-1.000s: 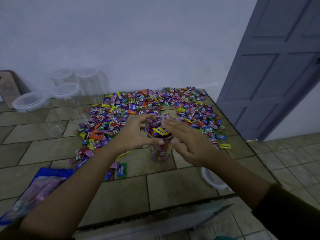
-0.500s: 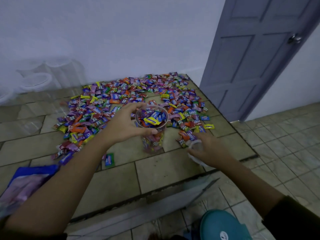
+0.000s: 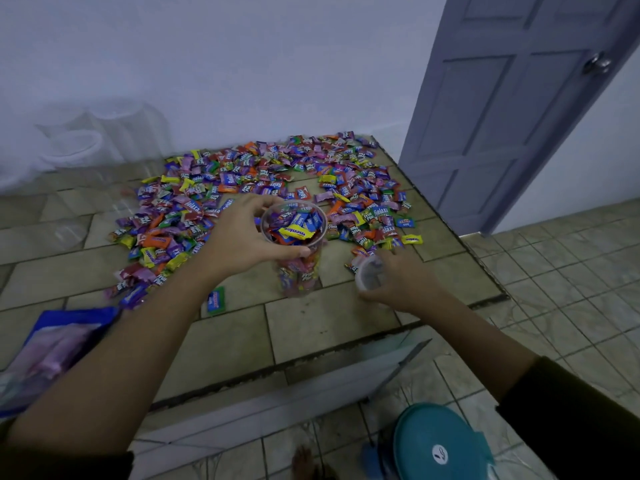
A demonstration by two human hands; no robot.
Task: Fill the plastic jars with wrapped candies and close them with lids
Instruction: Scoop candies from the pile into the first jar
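Observation:
A clear plastic jar, filled to the rim with wrapped candies, stands upright on the tiled ledge. My left hand grips it around the rim. To the jar's right, my right hand holds a round clear lid, tilted up on its edge just above the tiles. A wide spread of colourful wrapped candies lies behind and beside the jar.
Several empty clear jars stand by the wall at the back left. A blue candy bag lies at the left. The ledge edge drops to a lower tiled floor with a teal stool. A grey door is at the right.
My right hand left the jar's top, moved down to the right and picked up the lid. My left hand stayed on the jar's rim. The view shifted right.

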